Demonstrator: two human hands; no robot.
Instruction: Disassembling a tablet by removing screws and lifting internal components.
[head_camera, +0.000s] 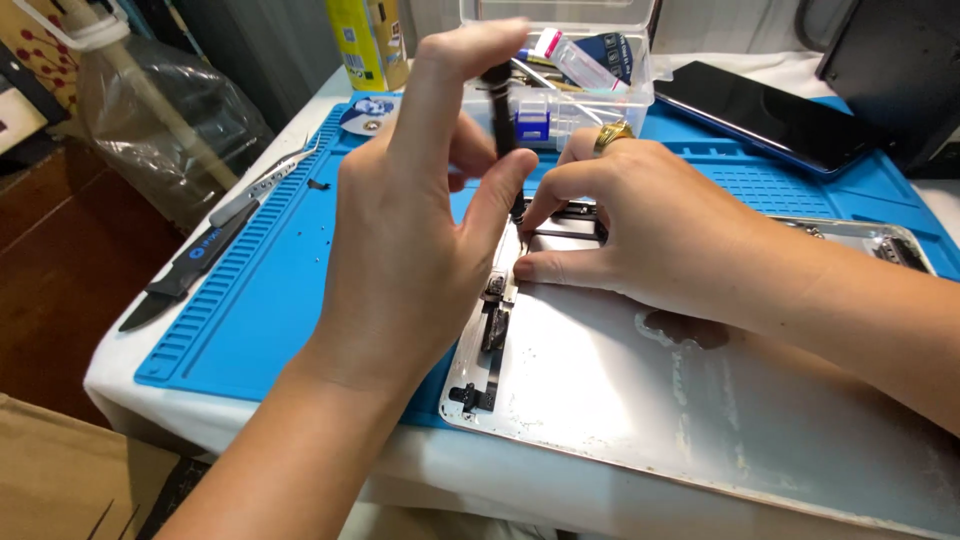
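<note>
I'd keep the black screwdriver (500, 110) upright, my left hand (420, 230) pinching its shaft, fingertip capping the top, and turn gently. My right hand (640, 230), fingers curled, presses the silver tablet shell (620, 400). The tip meets the shell's edge components at my left hand's three o'clock.

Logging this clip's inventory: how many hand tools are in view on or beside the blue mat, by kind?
Screwdriver, held upright in the left hand: 1
Tweezers: 1
Black pry tool: 1
Total: 3
The right hand holds no tool.
</note>
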